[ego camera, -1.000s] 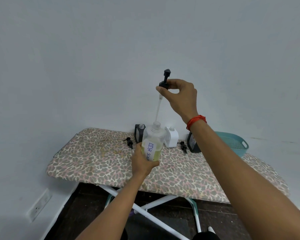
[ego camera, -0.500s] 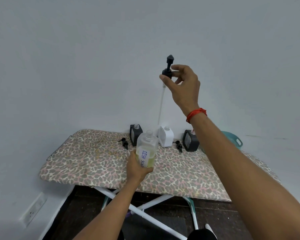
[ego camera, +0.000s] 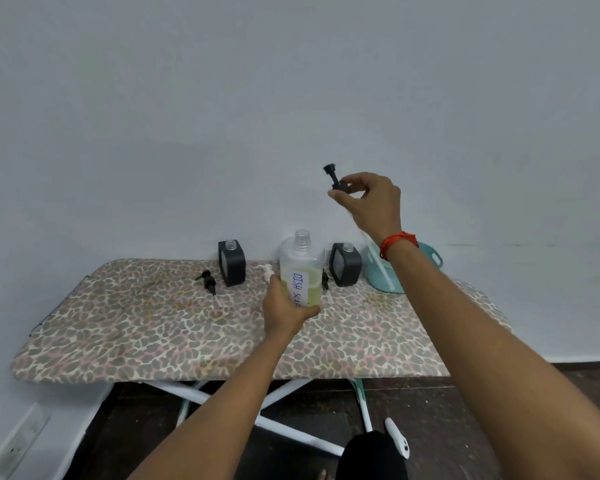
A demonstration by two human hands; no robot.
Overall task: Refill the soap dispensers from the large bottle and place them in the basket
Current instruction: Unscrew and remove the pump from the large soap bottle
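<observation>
My left hand [ego camera: 284, 306] grips the large clear bottle [ego camera: 300, 268], labelled dish soap, holding yellow-green liquid with its neck uncapped. My right hand [ego camera: 371, 202] holds the bottle's black pump head [ego camera: 336, 180] up in the air to the right, its white tube [ego camera: 378, 261] trailing down behind my wrist. Two black dispensers [ego camera: 231, 266] [ego camera: 345, 268] with open necks stand at the back of the board. A white dispenser [ego camera: 267, 271] is mostly hidden behind my left hand. The teal basket [ego camera: 430, 254] sits at the back right, partly hidden by my right forearm.
Everything rests on a leopard-print ironing board [ego camera: 153, 327] set against a white wall. A loose black pump [ego camera: 208, 280] lies left of the left dispenser, another [ego camera: 324, 280] by the bottle. White metal legs [ego camera: 274, 427] cross below; a wall socket [ego camera: 21, 441] sits low left.
My right hand has pulled the pump and its tube fully out of the bottle and swung it right, over towards the basket. The bottle has stayed in my left hand.
</observation>
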